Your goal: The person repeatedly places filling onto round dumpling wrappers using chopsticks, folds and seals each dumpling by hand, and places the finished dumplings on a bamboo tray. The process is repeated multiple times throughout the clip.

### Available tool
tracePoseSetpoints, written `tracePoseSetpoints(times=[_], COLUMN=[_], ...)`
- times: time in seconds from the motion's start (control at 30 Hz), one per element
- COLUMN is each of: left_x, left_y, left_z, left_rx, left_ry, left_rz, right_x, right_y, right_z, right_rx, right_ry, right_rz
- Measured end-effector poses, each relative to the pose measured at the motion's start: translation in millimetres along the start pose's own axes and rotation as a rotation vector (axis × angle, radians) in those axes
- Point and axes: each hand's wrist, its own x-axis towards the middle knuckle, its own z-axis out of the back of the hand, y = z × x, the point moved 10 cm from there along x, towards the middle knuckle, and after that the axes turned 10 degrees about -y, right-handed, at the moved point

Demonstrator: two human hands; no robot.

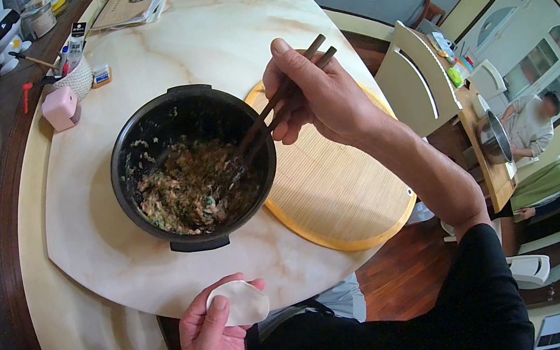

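My left hand (209, 331) holds a round, pale dough wrapper (243, 302) flat across its fingers, with the thumb pressed on top. Nothing lies on the wrapper. In my right hand (313, 90) is a pair of dark wooden chopsticks (263, 120), slanting down into a black pot (205, 238) with two side grips. Their tips touch a minced filling (186, 186) flecked with green, heaped toward the pot's near left side. Below my right forearm lies a round slatted tray (337, 181) with a yellow rim, partly hidden by the hand and the pot.
A pink box-shaped item (61, 108), a woven pen holder (75, 79) and papers (130, 7) stand along the marble-patterned table's (219, 22) far left side. A white chair (412, 78) is beyond the right edge. Two people are near another table (497, 181) with a metal bowl (494, 137).
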Motion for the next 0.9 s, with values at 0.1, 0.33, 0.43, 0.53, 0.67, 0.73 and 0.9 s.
tracePoseSetpoints(times=[0.1, 0.33, 0.43, 0.53, 0.67, 0.73, 0.9], left_x=[-4.0, -9.3, -4.4, 1.4, 29.6, 42.2, 64.6], left_y=[-16.6, -78.0, -108.3, -134.6, -149.2, -145.5, -119.4], left_z=[1.2, -2.3, 1.5, -26.3, -49.6, -65.2, -96.3], left_rx=[0.032, 0.024, 0.058, 0.079, 0.017, -0.049, -0.124], left_ry=[0.008, 0.018, -0.147, -0.025, 0.020, 0.100, 0.189], left_rz=[-0.041, -0.197, -0.278, -0.332, -0.275, -0.195, 0.005], right_x=[3.3, 9.9, 11.6, 10.9, 9.2, 5.7, -14.4], right_y=[-13.3, -29.8, -35.5, -38.2, -32.9, -25.2, -2.7], right_z=[6.3, 31.9, 41.8, 53.7, 68.1, 71.4, 68.4], right_rx=[0.085, 0.327, 0.344, 0.373, 0.471, 0.553, 0.659], right_ry=[-0.067, -0.164, -0.161, -0.195, -0.227, -0.207, -0.104], right_rz=[-0.069, -0.142, -0.158, -0.138, -0.118, -0.098, -0.059])
